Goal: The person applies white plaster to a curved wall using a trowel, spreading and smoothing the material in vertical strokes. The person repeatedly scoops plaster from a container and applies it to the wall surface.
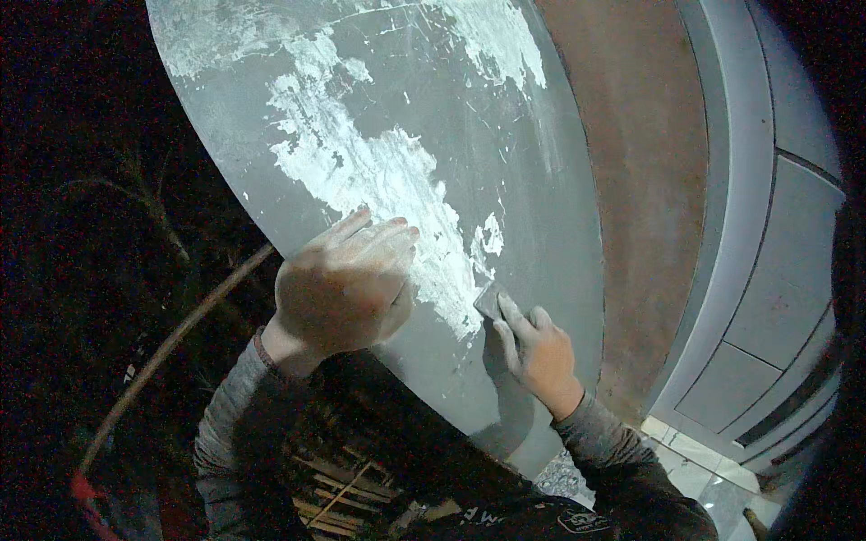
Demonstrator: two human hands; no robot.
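Note:
A grey, smooth surface [541, 225] with a curved outline in this view fills the middle. Ragged patches of white filler [379, 180] run across it from upper left to lower centre. My right hand [544, 356] grips a small, flat grey scraper [489, 300], its edge at the lower right border of the white patch. My fingers hide the rest of the scraper. To the left, my left hand [347, 288] is spread with fingers stretched out over the patch's left edge. Pale dust coats its fingers. Whether its palm presses on the surface cannot be made out.
Beyond the grey surface on the right runs a brown strip [645, 180], then a light grey panelled door [753, 279]. Pale floor tiles [722, 487] show at lower right. Wooden slats [347, 491] lie below in the dark. A thin pole [171, 347] slants at left.

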